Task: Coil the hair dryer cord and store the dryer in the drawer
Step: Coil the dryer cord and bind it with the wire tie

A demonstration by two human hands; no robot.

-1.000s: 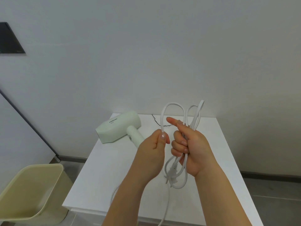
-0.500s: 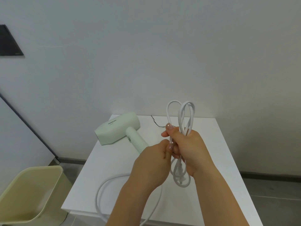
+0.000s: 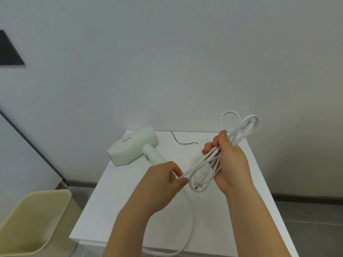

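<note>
**Operator:** State the grip on each side.

**Technician:** The right hand [image 3: 230,160] is clamped round the coiled cord [image 3: 199,191], fingers curled over the bundled strands; the left hand [image 3: 163,184] pinches a single strand between thumb and fingertips, just beside the coil's lower end.

**Operator:** How does the coil lie from the grips?

**Technician:** Its long axis runs diagonally, from the plug [image 3: 201,178] at the near-left end to the loop ends at the far-right, above the right fist. The pinched strand leaves the bundle toward the left hand; the free run [image 3: 193,219] drops from that hand, hangs past the near edge of the table [image 3: 115,201] and curves back left. Its join to the dryer is hidden.

**Operator:** Locate the dryer.

**Technician:** The hair dryer [image 3: 133,147] lies on its side at the far left corner, handle pointing toward the left hand. The left hand is the nearer; the next loop likely calls for carrying the pinched strand up to the right fist.

**Operator:** Containers?

**Technician:** A pale yellow bin [image 3: 37,216] stands on the floor beside the left edge; no task item is in it. No drawer is in view; a thin black thread [image 3: 182,140] lies near the far edge.
</note>
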